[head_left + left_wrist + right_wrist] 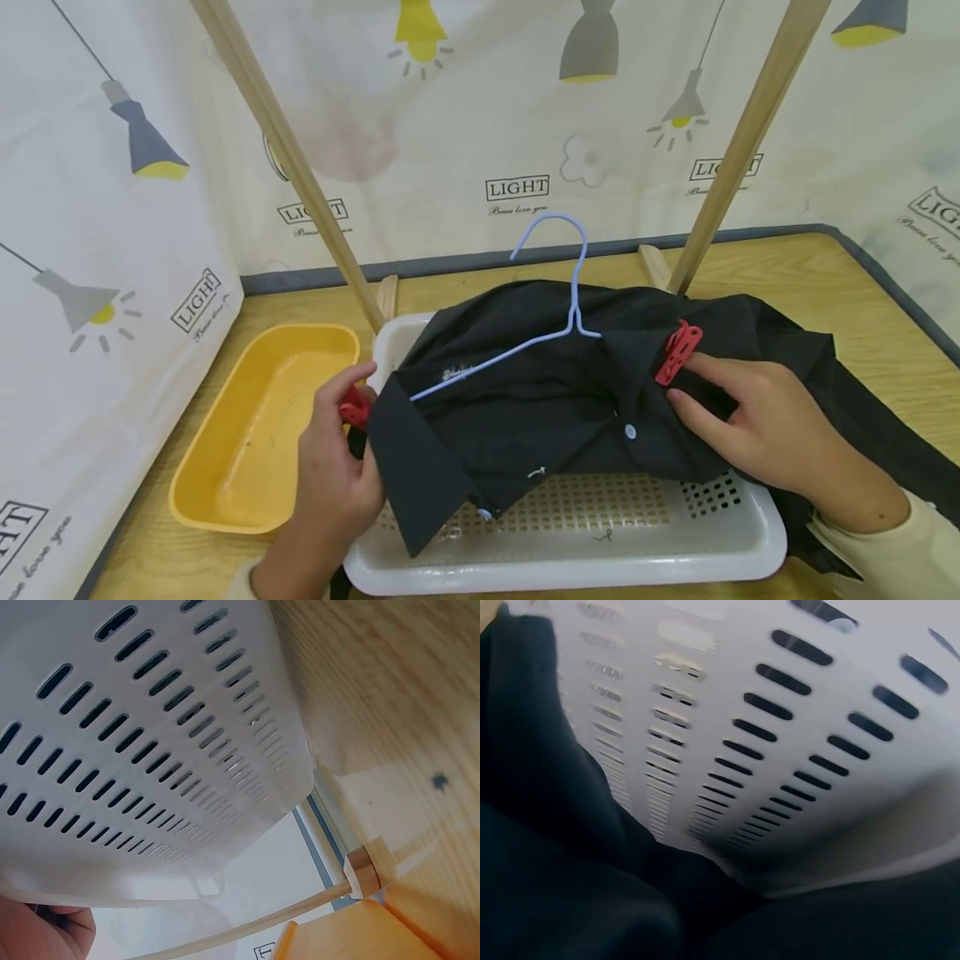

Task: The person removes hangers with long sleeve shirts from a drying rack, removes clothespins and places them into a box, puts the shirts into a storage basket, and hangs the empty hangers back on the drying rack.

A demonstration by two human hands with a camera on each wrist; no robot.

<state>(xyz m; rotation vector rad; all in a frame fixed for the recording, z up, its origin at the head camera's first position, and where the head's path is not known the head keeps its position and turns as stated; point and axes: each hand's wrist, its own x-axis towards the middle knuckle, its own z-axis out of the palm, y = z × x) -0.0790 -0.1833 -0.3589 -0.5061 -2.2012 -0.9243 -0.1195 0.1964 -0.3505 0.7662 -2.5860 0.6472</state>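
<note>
A black shirt point(525, 417) with pale blue buttons lies bunched over a white perforated basket point(570, 567). A light blue wire hanger point(576, 275) shows its hook above the shirt, one arm running under the collar's left side. At the shirt's left end my left hand point(337, 458) grips a red clip point(355, 408), partly hidden by the fingers, beside the folded collar flap. On the right, my right hand point(765, 425) pinches a second red clip point(678, 352) at the cloth, between thumb and index finger. In the left wrist view, part of the left hand point(45, 930) shows below the basket's rim.
A yellow tray point(262, 433) sits left of the basket on the wooden table point(810, 267). Two slanted wooden poles point(300, 167) rise behind the basket. A printed cloth backdrop point(465, 125) closes off the back and sides. One black sleeve point(892, 433) trails to the right.
</note>
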